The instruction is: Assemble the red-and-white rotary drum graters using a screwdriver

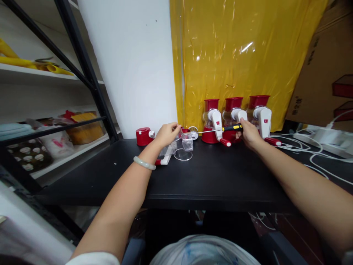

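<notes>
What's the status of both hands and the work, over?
Right hand: gripping yellow-black screwdriver, shaft pointing left. Left hand: at clear plastic part, grip unclear. Three red-white crank machines behind screwdriver.

screwdriver handle [230, 128] — black, yellow | grinders [216, 119] — red, white, clear | tabletop [209, 184] black | backing sheet [234, 55] yellow

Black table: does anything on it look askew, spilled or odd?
Mainly the white cables, strewn in loose, overlapping loops at the right end of the table, untidy beside the upright grinders. A small pale speck lies toward the left. I see no spill.
</notes>
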A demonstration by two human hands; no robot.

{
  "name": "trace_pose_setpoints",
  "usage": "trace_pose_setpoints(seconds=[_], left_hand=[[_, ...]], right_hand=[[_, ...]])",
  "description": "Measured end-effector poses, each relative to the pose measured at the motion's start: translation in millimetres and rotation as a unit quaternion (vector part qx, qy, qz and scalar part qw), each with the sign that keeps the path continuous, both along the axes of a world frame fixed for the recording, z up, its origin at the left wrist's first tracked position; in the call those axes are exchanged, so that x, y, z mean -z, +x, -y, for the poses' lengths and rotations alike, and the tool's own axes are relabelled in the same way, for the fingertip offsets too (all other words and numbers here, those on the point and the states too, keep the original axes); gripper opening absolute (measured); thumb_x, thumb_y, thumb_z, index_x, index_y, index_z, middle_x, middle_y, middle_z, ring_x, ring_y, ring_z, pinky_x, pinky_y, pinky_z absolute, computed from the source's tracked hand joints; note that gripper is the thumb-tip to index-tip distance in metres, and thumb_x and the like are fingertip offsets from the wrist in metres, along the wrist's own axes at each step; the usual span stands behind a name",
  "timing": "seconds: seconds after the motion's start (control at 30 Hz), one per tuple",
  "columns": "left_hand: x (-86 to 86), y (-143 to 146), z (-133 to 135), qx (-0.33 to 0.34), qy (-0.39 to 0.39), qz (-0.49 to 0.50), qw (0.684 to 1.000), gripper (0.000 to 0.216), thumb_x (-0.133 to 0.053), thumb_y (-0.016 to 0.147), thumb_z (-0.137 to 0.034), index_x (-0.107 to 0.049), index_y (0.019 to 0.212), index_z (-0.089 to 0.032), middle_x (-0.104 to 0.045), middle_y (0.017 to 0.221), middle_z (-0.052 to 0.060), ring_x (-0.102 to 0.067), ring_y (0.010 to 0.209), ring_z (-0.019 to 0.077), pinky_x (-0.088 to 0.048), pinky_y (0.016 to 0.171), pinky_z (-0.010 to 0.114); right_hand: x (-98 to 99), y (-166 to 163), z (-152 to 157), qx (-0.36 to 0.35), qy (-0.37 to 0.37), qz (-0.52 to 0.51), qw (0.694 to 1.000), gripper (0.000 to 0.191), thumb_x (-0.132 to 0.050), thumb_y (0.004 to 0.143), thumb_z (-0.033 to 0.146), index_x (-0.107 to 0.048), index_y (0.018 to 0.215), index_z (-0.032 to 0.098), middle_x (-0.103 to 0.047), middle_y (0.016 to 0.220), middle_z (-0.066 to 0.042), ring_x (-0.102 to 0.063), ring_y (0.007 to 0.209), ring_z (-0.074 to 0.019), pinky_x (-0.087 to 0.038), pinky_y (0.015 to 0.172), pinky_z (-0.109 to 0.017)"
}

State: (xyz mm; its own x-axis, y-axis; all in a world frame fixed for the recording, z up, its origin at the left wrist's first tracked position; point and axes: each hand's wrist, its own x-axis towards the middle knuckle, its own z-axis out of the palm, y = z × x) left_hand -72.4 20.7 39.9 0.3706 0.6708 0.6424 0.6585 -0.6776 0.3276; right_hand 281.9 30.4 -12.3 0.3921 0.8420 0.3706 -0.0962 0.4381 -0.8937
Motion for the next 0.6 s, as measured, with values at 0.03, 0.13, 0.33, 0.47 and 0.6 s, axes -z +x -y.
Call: trace_pose_setpoints(seconds=[0.03, 0.13, 0.33, 0.47, 0.6], left_hand=[[0.2, 0.0, -0.1, 0.001, -0.001, 0.0, 1.0, 0.034, -0.044, 0.093, -0.04, -0.064, 0.077, -0.017, -0.068, 0.074, 0.003, -0.058, 0.067, 0.0159, -0.042, 0.068, 0.029], [0.6, 0.1, -0.3, 0.0, -0.002, 0.002, 1.0, 0.034, -0.045, 0.093, -0.04, -0.064, 0.076, -0.017, -0.067, 0.073, 0.003, -0.057, 0.065, 0.0156, -0.041, 0.067, 0.029], [-0.1, 0.8, -0.1, 0.0, 0.0, 0.001, 1.0, 0.033, -0.045, 0.093, -0.038, -0.064, 0.077, -0.017, -0.068, 0.074, 0.003, -0.058, 0.066, 0.0154, -0.041, 0.067, 0.029], [-0.3, 0.7, -0.3, -0.003, 0.005, -0.002, 1.0, 0.034, -0.044, 0.093, -0.038, -0.064, 0.077, -0.017, -0.067, 0.073, 0.003, -0.057, 0.066, 0.0156, -0.04, 0.065, 0.028], [-0.1, 0.8, -0.3, -0.002, 0.006, 0.0, 1.0, 0.034, -0.044, 0.093, -0.038, -0.064, 0.077, -0.017, -0.067, 0.072, 0.003, -0.056, 0.065, 0.0157, -0.04, 0.064, 0.028]], right_hand=[[-1.4, -0.7, 1.2, -0.002, -0.014, -0.017, 1.0, 0.024, -0.046, 0.092, 0.035, -0.056, 0.073, 0.023, -0.046, 0.042, 0.003, -0.046, 0.032, -0.0134, -0.039, 0.034, -0.024], [-6.1, -3.0, 6.0, -0.019, -0.036, -0.063, 0.997, 0.027, -0.036, 0.091, 0.022, -0.059, 0.076, 0.021, -0.056, 0.053, 0.0, -0.052, 0.038, -0.0129, -0.046, 0.039, -0.025], [-7.9, -5.7, 10.0, -0.028, -0.028, -0.079, 0.996, 0.023, -0.041, 0.086, 0.016, -0.062, 0.078, 0.019, -0.062, 0.064, -0.001, -0.058, 0.044, -0.0125, -0.05, 0.044, -0.026], [-3.7, -6.1, 7.0, -0.008, -0.022, -0.048, 0.999, 0.017, -0.049, 0.089, 0.025, -0.059, 0.077, 0.02, -0.053, 0.049, 0.002, -0.051, 0.037, -0.0121, -0.043, 0.038, -0.023], [-1.0, -6.6, 4.7, 0.023, -0.023, -0.012, 0.999, 0.019, -0.049, 0.091, 0.032, -0.057, 0.077, 0.021, -0.047, 0.041, 0.004, -0.049, 0.034, -0.0133, -0.039, 0.035, -0.023]])
